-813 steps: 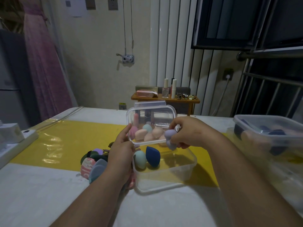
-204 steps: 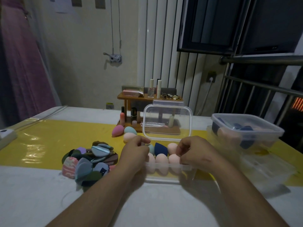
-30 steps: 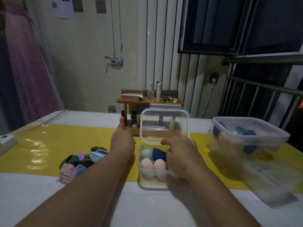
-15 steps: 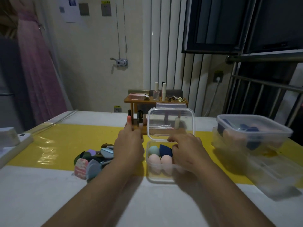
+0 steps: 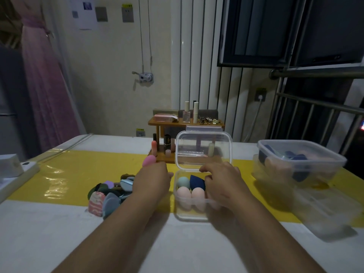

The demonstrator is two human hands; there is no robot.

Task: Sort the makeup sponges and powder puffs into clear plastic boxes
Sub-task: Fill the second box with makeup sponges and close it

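Centre frame, I'm working at the open box [image 5: 189, 216].
My left hand [image 5: 152, 183] is gripping a pink sponge [image 5: 149, 161] just left of it; my right hand [image 5: 222, 186] is curling inside, grip unclear.

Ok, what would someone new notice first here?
The open clear box mid-table, holding egg-shaped sponges, with the right hand over its right side. Left of it, a heap of colourful puffs lies on the yellow strip, and a pink sponge shows just beyond the left hand.
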